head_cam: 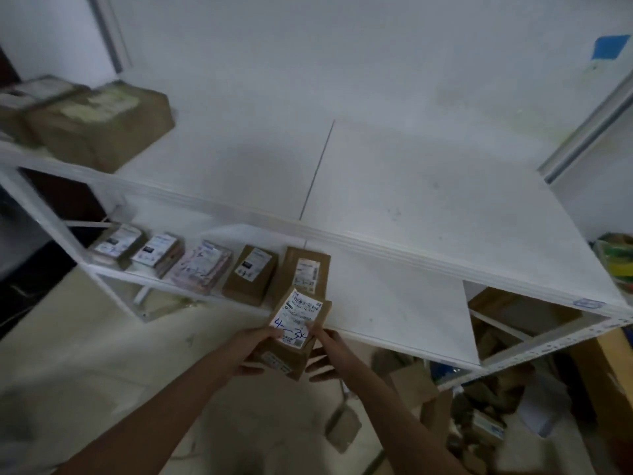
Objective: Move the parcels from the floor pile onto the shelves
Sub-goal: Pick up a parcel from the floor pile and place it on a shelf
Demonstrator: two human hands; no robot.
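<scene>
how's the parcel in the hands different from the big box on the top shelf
The held parcel is small and slim; the big box is far bulkier. The held parcel is gripped by the left hand and right hand; the big box rests on the top shelf. Both are brown cardboard with a pale label.

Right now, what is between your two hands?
A brown parcel lies between the left hand and the right hand; both hold it by its sides. The head view shows this.

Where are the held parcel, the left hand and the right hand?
held parcel (297, 317), head view, white label
left hand (255, 344), head view, its back
right hand (331, 349), head view, its back
</scene>
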